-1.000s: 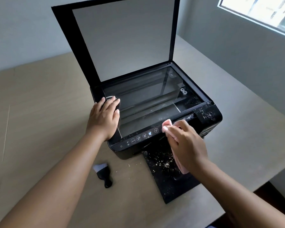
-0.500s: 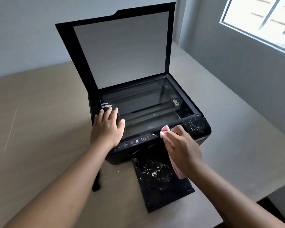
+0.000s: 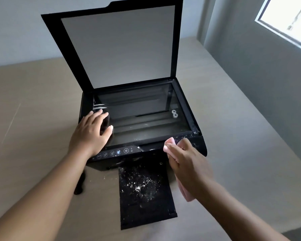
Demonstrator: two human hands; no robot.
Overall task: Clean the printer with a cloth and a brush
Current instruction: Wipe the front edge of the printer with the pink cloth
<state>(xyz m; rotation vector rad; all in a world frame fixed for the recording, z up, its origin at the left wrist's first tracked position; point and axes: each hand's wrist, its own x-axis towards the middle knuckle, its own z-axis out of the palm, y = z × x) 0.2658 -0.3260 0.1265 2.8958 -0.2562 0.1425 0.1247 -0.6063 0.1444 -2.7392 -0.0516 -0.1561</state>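
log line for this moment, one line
left hand flat on printer | right hand holds pink cloth at front edge | tray dusty

Both forearms bare to the frame edge — no sleeves, watch or bracelets seen. Left hand (image 3: 90, 131) and right hand (image 3: 188, 164) — no gloves or rings visible; fingernails short, unpainted.

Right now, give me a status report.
Left hand flat on printer. Right hand holds pink cloth at front edge. Output tray dusty.

a beige table (image 3: 233, 127) meets grey walls (image 3: 250, 70), with a bright window (image 3: 292, 20) at the upper right
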